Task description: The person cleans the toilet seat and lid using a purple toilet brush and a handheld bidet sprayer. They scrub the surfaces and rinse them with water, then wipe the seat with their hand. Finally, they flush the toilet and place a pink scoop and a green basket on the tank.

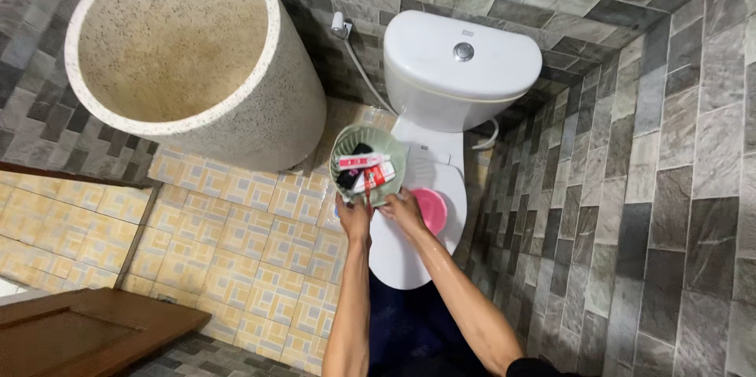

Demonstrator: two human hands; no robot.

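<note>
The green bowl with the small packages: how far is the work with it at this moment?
Done: the green bowl already holds red-and-white tubes and a dark item. In hand: the left hand and right hand grip its near rim above the closed toilet lid, beside a pink dish. Left: the bowl is not set down; where it belongs cannot be told.

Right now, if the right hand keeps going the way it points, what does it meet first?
The green bowl: the right hand already touches its near rim. Beyond it stands the toilet tank, though depth is unclear.
</note>
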